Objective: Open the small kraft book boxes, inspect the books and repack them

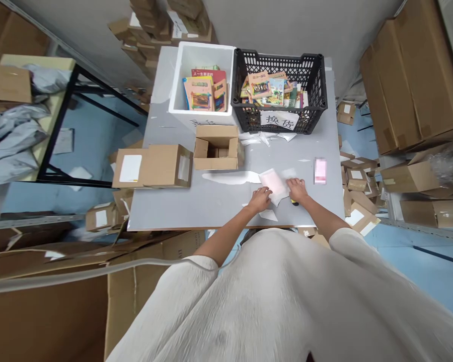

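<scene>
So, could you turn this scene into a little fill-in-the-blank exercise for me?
Books lie in a white box and in a ______ plastic crate.
From the person's side, the white box stands to the ______ of the crate.
The small cardboard box in front of the white box has its top ______.
From the person's side, the blurred pink rectangle lies to the ______ of the pale packet.

Missing words: black; left; open; right.
</scene>
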### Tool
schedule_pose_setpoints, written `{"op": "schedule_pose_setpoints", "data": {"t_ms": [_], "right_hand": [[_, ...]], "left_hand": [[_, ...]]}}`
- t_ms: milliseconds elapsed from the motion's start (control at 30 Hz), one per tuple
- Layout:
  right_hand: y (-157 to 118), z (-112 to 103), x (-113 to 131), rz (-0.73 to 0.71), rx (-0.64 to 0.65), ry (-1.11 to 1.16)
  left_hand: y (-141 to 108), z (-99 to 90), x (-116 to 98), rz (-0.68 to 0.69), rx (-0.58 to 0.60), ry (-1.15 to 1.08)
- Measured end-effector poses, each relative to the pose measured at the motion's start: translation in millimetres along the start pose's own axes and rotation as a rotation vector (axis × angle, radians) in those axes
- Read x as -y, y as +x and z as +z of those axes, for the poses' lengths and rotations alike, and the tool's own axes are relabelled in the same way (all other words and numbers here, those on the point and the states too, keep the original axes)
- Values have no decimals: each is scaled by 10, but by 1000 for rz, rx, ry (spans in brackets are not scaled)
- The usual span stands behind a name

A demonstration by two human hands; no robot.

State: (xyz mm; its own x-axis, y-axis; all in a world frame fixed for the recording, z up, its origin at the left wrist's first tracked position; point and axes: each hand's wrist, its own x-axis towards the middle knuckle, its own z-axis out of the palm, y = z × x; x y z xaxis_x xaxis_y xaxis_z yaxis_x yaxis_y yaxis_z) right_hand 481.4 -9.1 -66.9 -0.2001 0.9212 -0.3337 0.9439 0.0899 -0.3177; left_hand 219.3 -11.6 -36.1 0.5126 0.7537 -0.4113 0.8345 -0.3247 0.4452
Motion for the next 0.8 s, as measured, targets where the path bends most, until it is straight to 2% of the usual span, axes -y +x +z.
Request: {"op": "schedule_pose_setpoints", "data": {"t_ms": [200, 300, 400, 500, 567, 700, 800], "right_hand": [[79, -30, 47, 3, 16, -38], [60, -61, 104, 45, -31, 11], [43, -53, 261, 36, -99, 71], [56, 34, 523, 12, -122, 221], [70, 129, 711, -20, -90, 361], [74, 295, 935, -108, 9, 539], [71, 319, 898, -10, -21, 469]], "left_hand": [[-21, 13, 23, 12, 31, -4], [-36, 23, 48, 20, 31, -12], [-40, 20, 90, 14, -8, -40], [-49, 4, 146, -2, -93, -82], [-71, -3, 193, -9, -133, -99], [-154, 16, 327, -55, -74, -79], [-231, 58, 449, -126, -26, -33]]}}
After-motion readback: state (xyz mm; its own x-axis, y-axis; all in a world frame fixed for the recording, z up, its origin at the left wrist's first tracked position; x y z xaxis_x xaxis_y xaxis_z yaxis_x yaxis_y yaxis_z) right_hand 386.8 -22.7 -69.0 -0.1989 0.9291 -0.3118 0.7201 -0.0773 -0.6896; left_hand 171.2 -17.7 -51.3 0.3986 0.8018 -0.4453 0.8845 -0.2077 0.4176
